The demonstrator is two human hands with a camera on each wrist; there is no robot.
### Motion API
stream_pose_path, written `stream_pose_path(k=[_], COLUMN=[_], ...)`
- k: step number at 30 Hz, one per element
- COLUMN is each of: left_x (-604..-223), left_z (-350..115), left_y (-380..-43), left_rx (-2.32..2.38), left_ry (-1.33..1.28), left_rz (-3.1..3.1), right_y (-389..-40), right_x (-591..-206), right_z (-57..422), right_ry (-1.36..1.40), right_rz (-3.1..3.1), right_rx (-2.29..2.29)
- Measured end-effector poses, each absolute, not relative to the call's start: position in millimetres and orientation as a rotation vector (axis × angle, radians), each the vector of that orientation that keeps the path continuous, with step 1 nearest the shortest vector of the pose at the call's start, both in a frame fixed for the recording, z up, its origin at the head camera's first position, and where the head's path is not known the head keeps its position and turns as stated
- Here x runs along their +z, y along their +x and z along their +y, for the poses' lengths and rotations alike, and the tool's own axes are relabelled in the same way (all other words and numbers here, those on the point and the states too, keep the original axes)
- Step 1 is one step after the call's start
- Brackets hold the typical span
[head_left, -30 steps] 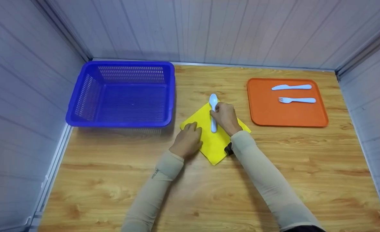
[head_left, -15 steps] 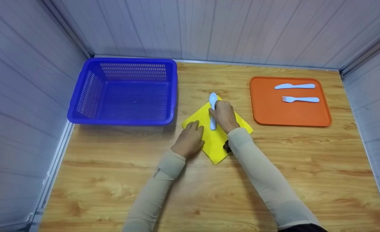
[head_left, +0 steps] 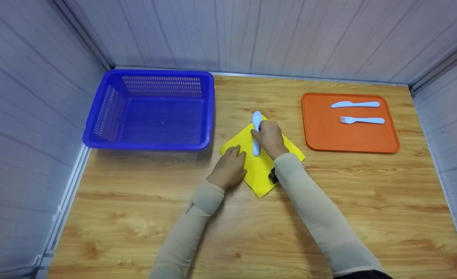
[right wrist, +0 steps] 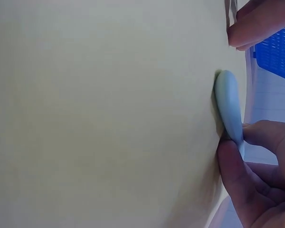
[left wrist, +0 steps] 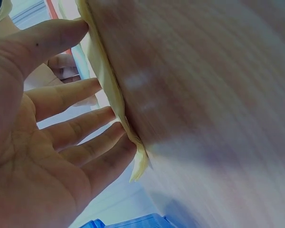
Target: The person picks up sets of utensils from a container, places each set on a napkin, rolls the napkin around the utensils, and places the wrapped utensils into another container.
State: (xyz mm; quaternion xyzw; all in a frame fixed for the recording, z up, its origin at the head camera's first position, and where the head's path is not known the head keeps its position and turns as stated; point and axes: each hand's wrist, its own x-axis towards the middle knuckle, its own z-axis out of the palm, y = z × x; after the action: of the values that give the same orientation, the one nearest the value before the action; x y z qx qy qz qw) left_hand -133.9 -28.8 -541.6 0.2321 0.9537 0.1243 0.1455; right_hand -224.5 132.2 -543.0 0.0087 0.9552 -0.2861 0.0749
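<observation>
A light blue plastic spoon (head_left: 256, 149) lies along the middle of a yellow napkin (head_left: 260, 182), its bowl at the far corner. My right hand (head_left: 270, 137) pinches the spoon by its handle between thumb and fingers; in the right wrist view the handle end (right wrist: 229, 102) sticks out from the grip. My left hand (head_left: 228, 168) rests with spread fingers on the napkin's left corner. In the left wrist view its fingertips (left wrist: 107, 114) touch the napkin's edge (left wrist: 111, 90), thumb apart from the fingers.
A blue plastic basket (head_left: 149, 146) stands at the back left. At the right lies an orange tray (head_left: 329, 135) bearing a light blue knife (head_left: 355, 104) and a fork (head_left: 362, 120). Pale panel walls (head_left: 251, 35) enclose the wooden table (head_left: 232, 236) at the back and sides.
Over the last second the right hand has closed a little more over the spoon's handle. The left hand stays on the napkin. The whole head view has shifted slightly.
</observation>
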Motion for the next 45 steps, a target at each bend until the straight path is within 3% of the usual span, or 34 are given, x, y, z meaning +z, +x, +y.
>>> stream_pose_path(k=[31, 45], left_x=[-539.5, -524.2], left_z=[-27.4, 12.9], left_y=[-132.3, -139.1], left_rx=[0.409, 0.409], left_ry=[0.618, 0.883], left_rz=[2.767, 2.879], right_y=[-219.7, -215.1], right_x=[-538.4, -513.5], right_z=[141.3, 195.9], right_ry=[-0.074, -0.184], right_rz=[2.872, 2.926], right_rx=[-0.88, -0.778])
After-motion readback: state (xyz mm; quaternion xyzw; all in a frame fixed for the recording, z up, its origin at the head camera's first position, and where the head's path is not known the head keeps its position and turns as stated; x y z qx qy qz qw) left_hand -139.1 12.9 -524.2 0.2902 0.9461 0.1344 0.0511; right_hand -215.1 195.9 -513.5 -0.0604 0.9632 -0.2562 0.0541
